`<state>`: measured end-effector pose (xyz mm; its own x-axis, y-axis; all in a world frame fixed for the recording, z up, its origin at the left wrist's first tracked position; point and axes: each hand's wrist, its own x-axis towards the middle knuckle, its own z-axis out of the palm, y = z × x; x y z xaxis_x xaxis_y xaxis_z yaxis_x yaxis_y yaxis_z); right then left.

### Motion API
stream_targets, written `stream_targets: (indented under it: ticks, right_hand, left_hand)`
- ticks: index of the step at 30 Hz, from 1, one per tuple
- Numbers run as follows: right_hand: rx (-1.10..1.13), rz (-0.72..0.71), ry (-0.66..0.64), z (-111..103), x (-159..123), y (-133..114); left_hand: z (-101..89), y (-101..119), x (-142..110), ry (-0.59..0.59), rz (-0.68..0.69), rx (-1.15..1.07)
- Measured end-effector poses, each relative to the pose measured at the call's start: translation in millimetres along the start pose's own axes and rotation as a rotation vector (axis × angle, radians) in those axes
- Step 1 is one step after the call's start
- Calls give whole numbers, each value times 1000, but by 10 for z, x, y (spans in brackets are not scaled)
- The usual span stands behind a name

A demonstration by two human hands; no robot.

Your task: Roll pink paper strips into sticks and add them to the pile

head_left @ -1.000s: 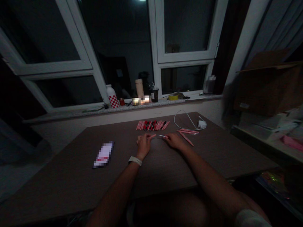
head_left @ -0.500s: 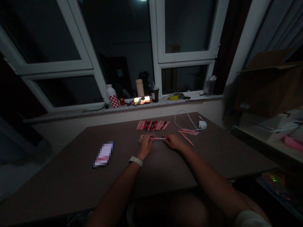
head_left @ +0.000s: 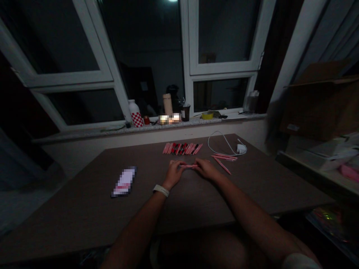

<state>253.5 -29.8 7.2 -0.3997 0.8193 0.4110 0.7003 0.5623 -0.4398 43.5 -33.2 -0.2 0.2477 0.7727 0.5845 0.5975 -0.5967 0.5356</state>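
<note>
A slim pink pen point(head_left: 189, 166) lies crosswise between my two hands, just above the table. My left hand point(head_left: 175, 171) is closed on its left end, and a pale band circles that wrist. Fingers of my right hand point(head_left: 206, 169) pinch the right end. Beyond them is a row of pink, red and black pens point(head_left: 182, 148), laid side by side. To the right of my right hand, a few loose pink pens point(head_left: 224, 157) rest on the table, one of them point(head_left: 222, 166) slanting towards me. The pen's ends are hidden by my fingers.
On the brown table point(head_left: 92, 209) a phone point(head_left: 123, 182) lies at left, and a white charger point(head_left: 240, 148) with its looped cable at back right. The windowsill holds a checked bottle point(head_left: 136, 115), a tan flask point(head_left: 167, 104), a dark cup point(head_left: 185, 113) and yellow tape point(head_left: 207, 116). A cardboard box point(head_left: 322, 108) stands right.
My hands have drawn closer together along the pen, so less of it shows and its pale middle section is covered. The view has shifted slightly.
</note>
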Motion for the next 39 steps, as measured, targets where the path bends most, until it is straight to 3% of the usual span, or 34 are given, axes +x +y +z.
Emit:
stream_targets:
  ticks: [12,17,24,31,39]
  right_hand:
    - [132,-106,-50,41,21,-3]
    - [119,-20,3,67,31,-18]
    - [49,-32,-94,58,48,-24]
    - [66,-45,-48,61,57,-21]
    - [69,-55,-85,62,57,-13]
  left_hand:
    - [-13,19,8,60,-12,-20]
    - [-4,20,14,64,-12,-23]
    - [-15,45,13,58,-45,-24]
    - [22,5,17,120,-104,-5]
    - [40,-32,18,49,-61,-16]
